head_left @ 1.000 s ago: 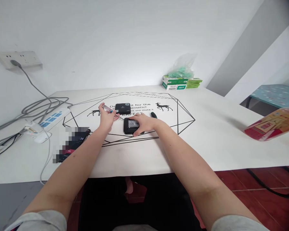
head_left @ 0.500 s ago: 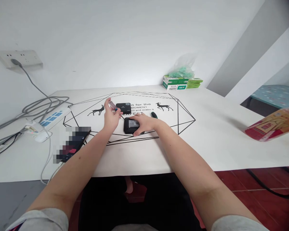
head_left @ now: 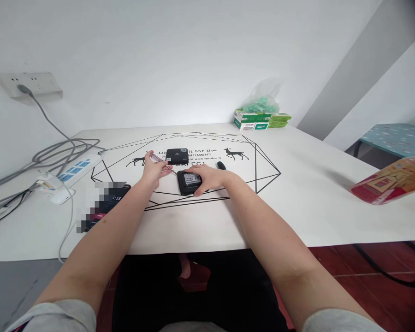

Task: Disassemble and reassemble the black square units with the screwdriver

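Observation:
My left hand (head_left: 154, 169) grips a small screwdriver (head_left: 158, 160) with a clear handle; its thin shaft slants down to the right toward a small black box (head_left: 187, 181) with a label on top. My right hand (head_left: 207, 178) lies over that box's right side and pins it to the white table (head_left: 297, 193). Just behind stands a second small black box (head_left: 176, 156), untouched. A small dark oval piece (head_left: 221, 165) lies right of my right hand.
A phone (head_left: 107, 205) lies at the left front, a white power strip (head_left: 72, 171) with grey cables further left. Green and white cartons (head_left: 259, 120) under a plastic bag sit at the back. A red and orange packet (head_left: 394, 180) juts in at the right.
My left hand had lifted and turned the screwdriver upward; now it is lowered, tip pointing at the nearer box. The right hand and box stay put.

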A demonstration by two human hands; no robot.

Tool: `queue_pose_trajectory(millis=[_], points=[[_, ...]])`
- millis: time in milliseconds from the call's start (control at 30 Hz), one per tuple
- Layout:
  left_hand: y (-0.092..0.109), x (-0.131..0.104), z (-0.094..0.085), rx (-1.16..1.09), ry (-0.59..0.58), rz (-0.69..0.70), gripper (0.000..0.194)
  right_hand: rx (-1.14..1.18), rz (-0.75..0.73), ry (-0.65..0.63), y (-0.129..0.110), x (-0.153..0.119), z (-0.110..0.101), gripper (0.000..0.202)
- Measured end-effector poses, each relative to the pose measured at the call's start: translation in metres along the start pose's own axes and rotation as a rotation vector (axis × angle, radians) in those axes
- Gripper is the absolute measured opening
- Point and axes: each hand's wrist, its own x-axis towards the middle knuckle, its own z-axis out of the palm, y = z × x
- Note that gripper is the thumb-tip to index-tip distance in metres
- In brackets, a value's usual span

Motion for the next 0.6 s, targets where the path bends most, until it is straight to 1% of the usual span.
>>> queue_pose_trajectory(millis=[133,367,467,600], points=[[0.002,-0.003,0.001,0.041,-0.030,-0.074,0.089,0.015,-0.017,0.007,0.005,0.002,0.001,0.118],[0.002,-0.008,0.002,0.055,-0.077,-0.102,0.091,0.030,-0.018,0.019,0.007,0.003,0.002,0.118],[0.002,-0.013,0.006,0.072,-0.102,-0.116,0.090,0.022,-0.028,0.022,0.008,0.003,0.002,0.117],[0.007,-0.020,0.012,0.122,-0.052,-0.078,0.093,0.031,-0.022,0.028,0.007,0.003,0.002,0.117]])
